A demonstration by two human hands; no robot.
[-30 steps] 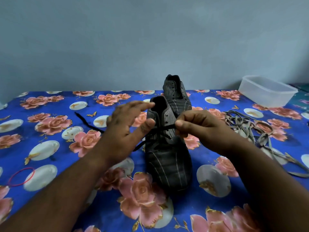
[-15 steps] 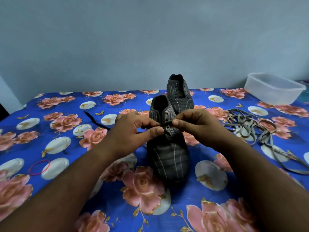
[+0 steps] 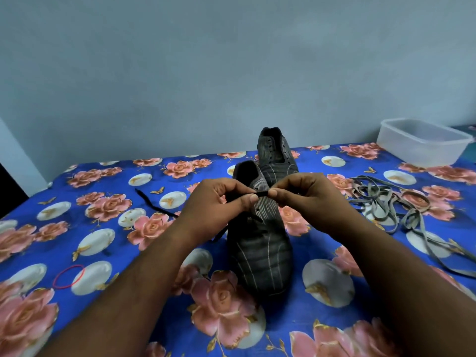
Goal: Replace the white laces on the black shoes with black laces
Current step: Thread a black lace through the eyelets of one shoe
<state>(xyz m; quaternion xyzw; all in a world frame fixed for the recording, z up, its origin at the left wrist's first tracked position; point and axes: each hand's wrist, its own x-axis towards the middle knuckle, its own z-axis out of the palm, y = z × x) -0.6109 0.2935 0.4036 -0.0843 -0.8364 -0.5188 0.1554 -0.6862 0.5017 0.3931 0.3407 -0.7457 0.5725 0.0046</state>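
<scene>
Now both hands, left (image 3: 219, 204) and right (image 3: 306, 199), pinch the black lace (image 3: 261, 194) just above the near shoe (image 3: 260, 253).

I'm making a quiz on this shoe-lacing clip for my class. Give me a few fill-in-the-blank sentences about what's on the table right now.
1. Both the left hand and the right hand pinch a ____ lace above the near shoe.
2. The rubber band on the tablecloth is ____.
3. The pile of removed pale laces lies to the ____ of the shoes.
4. The far shoe has ____ lace in its eyelets.

Missing words: black; red; right; no
</scene>
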